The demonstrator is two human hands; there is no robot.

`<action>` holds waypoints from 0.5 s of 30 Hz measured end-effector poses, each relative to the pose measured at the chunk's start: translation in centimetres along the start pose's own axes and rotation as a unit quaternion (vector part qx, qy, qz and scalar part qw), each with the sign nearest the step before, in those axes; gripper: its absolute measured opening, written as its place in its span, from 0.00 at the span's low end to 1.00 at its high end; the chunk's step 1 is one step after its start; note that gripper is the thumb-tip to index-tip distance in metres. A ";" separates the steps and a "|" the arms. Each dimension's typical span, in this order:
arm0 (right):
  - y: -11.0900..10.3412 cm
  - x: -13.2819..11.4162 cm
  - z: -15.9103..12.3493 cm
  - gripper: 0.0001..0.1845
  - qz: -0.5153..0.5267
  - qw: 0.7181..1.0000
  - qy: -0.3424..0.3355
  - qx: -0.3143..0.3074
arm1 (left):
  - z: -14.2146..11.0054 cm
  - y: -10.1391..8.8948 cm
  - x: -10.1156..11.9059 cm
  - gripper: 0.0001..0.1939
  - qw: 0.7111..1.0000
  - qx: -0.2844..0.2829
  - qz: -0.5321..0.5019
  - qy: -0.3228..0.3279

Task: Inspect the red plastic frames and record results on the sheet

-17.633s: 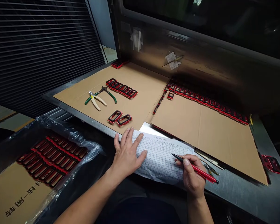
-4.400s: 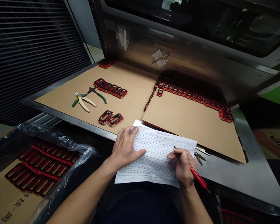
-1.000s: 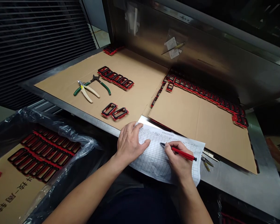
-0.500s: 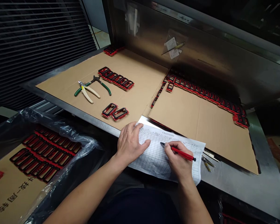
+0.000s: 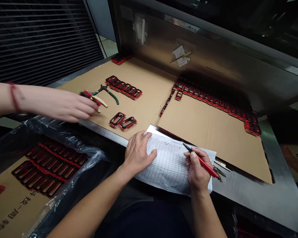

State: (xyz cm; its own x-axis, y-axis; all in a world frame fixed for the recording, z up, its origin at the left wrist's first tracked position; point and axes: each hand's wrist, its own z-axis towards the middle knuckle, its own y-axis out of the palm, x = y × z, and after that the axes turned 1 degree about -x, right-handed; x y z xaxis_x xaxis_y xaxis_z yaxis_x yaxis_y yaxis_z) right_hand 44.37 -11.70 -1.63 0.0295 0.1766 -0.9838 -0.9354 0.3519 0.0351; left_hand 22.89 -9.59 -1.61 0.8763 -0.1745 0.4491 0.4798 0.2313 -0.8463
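Observation:
A printed form with a grid lies over the front edge of the metal bench. My left hand rests flat on its left side, fingers spread. In my right hand is a red pen with a black tip, held above the right part of the sheet and pointing up-left. Two red-and-black frames lie on cardboard beyond my left hand. From the left reaches a co-worker's hand, holding a red-and-black part over the cream-handled cutters.
Green-handled pliers lie near a row of frames. A longer row runs along the back behind a cardboard sheet. At lower left stands a plastic-lined box of frames. Small metal tools lie right of the form.
My right hand has moved the pen right and its tip away from the grid's middle. A co-worker's hand with a red-and-black part has come in from the left. My left hand stays put.

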 end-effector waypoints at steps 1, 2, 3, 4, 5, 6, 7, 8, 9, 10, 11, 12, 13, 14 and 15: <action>0.1 0.0 -0.2 0.11 -0.005 0.999 -0.042 0.000 | 0.0 -0.1 -0.1 0.27 1.000 -0.008 -0.007 0.002; 0.1 -0.1 -0.4 0.12 -0.018 0.995 -0.097 0.002 | 0.0 -0.3 -0.2 0.28 1.000 -0.014 -0.013 0.002; 0.2 -0.2 -0.6 0.13 -0.036 0.987 -0.157 0.005 | 0.1 -0.4 -0.2 0.28 1.000 -0.019 -0.019 0.001; 0.1 -0.5 -0.9 0.16 -0.055 0.975 -0.214 0.009 | 0.1 -0.6 -0.3 0.28 0.999 -0.022 -0.025 -0.001; -0.1 -0.8 -1.2 0.20 -0.075 0.963 -0.257 0.016 | 0.1 -0.7 -0.4 0.28 0.999 -0.024 -0.031 -0.001; -0.4 -1.1 -1.4 0.24 -0.096 0.954 -0.282 0.025 | 0.1 -0.8 -0.4 0.29 0.999 -0.027 -0.038 -0.002; -0.8 -1.4 -1.7 0.30 -0.115 0.948 -0.294 0.035 | 0.1 -0.9 -0.5 0.29 0.998 -0.032 -0.046 -0.001; -1.4 -1.6 -1.9 0.35 -0.134 0.944 -0.297 0.041 | 0.0 -1.0 -0.6 0.30 0.998 -0.038 -0.054 -0.002; -2.0 -1.7 -2.2 0.39 -0.155 0.941 -0.299 0.041 | 0.0 -1.1 -0.7 0.30 0.997 -0.044 -0.063 -0.003; -2.7 -1.7 -2.4 0.42 -0.174 0.936 -0.302 0.036 | 0.0 -1.2 -0.8 0.31 0.996 -0.050 -0.070 -0.005; -3.4 -1.6 -2.7 0.44 -0.187 0.933 -0.306 0.032 | 0.0 -1.3 -0.8 0.31 0.996 -0.053 -0.076 -0.007; -4.0 -1.5 -3.0 0.44 -0.190 0.932 -0.306 0.036 | -0.1 -1.4 -0.9 0.32 0.995 -0.055 -0.080 -0.008; -4.5 -1.3 -3.4 0.43 -0.184 0.934 -0.302 0.056 | -0.1 -1.5 -0.9 0.32 0.995 -0.054 -0.083 -0.007; -4.9 -1.2 -3.8 0.41 -0.168 0.939 -0.288 0.090 | -0.2 -1.6 -0.8 0.33 0.995 -0.053 -0.084 -0.007; -5.2 -1.1 -4.3 0.39 -0.145 0.944 -0.268 0.126 | -0.2 -1.6 -0.7 0.33 0.995 -0.052 -0.084 -0.006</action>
State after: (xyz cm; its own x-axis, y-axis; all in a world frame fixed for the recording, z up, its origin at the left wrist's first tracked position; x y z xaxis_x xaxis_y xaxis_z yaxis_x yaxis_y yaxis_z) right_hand 47.72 -17.65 -1.50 0.5082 0.4552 -0.7311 -0.7490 0.6526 -0.1143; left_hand 21.53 -10.03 -0.62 0.7848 -0.1908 0.5897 0.6130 0.0989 -0.7839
